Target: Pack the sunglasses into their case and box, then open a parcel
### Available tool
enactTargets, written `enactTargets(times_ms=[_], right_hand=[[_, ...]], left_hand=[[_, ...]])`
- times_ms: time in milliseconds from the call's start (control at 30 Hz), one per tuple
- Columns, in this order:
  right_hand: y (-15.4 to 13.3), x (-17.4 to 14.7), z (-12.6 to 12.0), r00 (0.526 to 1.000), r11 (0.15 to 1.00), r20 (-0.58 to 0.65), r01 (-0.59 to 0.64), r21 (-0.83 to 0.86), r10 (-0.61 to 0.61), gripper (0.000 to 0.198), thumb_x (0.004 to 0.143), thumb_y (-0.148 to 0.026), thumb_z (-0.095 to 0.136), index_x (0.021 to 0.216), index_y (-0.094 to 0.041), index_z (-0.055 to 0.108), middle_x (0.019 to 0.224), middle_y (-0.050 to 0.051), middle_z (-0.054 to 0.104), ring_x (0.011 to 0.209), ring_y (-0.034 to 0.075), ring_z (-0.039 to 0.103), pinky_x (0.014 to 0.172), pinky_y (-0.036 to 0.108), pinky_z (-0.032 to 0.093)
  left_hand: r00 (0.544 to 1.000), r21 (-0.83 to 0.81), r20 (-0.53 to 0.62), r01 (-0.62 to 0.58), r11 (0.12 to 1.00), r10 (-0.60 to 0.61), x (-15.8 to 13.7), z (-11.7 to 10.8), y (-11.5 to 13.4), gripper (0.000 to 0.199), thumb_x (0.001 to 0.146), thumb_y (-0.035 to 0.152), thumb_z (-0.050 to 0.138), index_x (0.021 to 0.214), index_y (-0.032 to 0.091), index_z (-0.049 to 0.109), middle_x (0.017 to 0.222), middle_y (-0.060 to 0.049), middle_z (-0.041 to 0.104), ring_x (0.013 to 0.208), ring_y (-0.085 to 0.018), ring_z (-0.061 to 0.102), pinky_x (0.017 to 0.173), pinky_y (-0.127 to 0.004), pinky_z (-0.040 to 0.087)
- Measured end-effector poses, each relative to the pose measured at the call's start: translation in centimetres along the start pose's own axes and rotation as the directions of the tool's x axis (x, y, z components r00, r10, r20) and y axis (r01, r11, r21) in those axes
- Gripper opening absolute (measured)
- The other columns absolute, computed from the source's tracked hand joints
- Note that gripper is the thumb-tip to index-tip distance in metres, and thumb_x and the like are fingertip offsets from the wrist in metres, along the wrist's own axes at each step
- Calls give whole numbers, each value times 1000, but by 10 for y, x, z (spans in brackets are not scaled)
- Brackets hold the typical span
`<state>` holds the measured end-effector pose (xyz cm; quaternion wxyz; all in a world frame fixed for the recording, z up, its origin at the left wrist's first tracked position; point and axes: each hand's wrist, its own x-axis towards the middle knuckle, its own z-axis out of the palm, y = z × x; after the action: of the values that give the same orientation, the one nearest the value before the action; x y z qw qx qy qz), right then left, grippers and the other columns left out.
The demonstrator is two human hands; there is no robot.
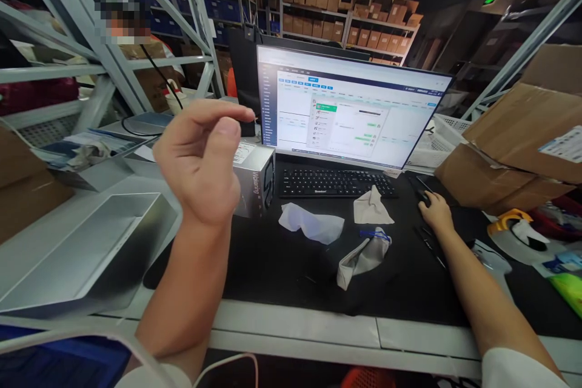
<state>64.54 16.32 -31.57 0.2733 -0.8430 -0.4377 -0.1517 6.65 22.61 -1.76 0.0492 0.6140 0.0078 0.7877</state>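
Observation:
My left hand (204,160) is raised at left centre, in front of a silver box (252,191) with dark printing. Its fingers are curled in, the index finger reaching past the thumb, and nothing shows between them. On the right of the black mat, my right hand (437,212) rests over a black computer mouse (424,199), which it mostly covers. A lit monitor (345,115) stands ahead, with a black keyboard (336,183) below it. Before the keyboard lie a thin whitish sheet (311,223), a beige cloth piece (373,207) and a small grey pouch (366,257) with a blue cord.
An empty silver tray-like box (86,254) sits at the left. Cardboard boxes (522,127) are stacked at the right, near a tape dispenser (513,227). A white cable (227,361) hangs at the front edge. Another person (125,24) is behind the frame at upper left.

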Motion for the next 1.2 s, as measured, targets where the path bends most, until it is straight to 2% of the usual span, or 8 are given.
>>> enactTargets(times_ms=[100,200,367,633,800,967,1100,1200], right_hand=[[2,0,3,1000,1000,-8,1,13,-1,56,93,-37,52,143,-11,63,147,22,53,132,35,55,115,46,43],[2,0,3,1000,1000,2,-9,9,9,57,93,-37,52,143,-11,63,147,22,53,133,35,54,115,46,43],[-2,0,-1,1000,1000,5,-11,16,11,56,93,-37,52,142,-11,63,147,22,53,132,35,54,114,46,43],[-8,-5,-8,998,999,-41,-47,12,48,58,93,-38,49,143,-13,62,149,19,52,131,34,54,114,45,43],[-8,-5,-9,996,996,14,-89,-10,89,57,92,-38,50,141,-14,65,146,20,54,127,34,56,112,45,45],[-8,-5,-10,996,997,13,-83,-2,83,59,92,-38,49,144,-12,62,150,20,52,130,34,55,113,45,44],[-8,-6,-10,992,992,-26,-127,7,127,59,91,-39,50,143,-14,64,149,19,54,131,35,55,113,46,44],[-5,-5,-7,994,993,-1,-113,22,113,60,91,-40,49,142,-14,64,149,19,54,132,35,55,115,48,44]], left_hand=[[997,-23,-55,-57,998,55,2,2,-1,16,87,29,65,91,25,80,81,1,75,73,-18,68,68,-34,52],[995,-52,-63,-74,996,71,2,2,-4,15,88,29,65,90,25,79,78,1,74,71,-17,67,66,-32,51],[1000,-67,-11,-6,998,5,0,2,3,13,89,26,67,91,22,79,80,-1,73,74,-17,68,71,-34,53],[1000,-48,17,0,999,1,-1,4,11,12,89,27,68,91,22,79,79,-2,72,73,-17,67,72,-35,53],[999,-29,20,38,999,-37,-1,4,13,11,90,30,69,89,22,77,78,-1,71,73,-17,67,73,-36,54],[998,-69,46,-30,997,33,-3,5,5,11,92,24,68,93,20,79,80,-2,73,73,-16,67,70,-32,52],[995,-53,47,-90,995,92,-5,7,-3,12,92,22,68,92,20,79,78,-2,73,71,-16,66,66,-31,50],[995,-3,60,-77,997,77,-7,8,-1,13,91,23,67,92,23,79,77,-1,72,70,-16,66,66,-32,50]])
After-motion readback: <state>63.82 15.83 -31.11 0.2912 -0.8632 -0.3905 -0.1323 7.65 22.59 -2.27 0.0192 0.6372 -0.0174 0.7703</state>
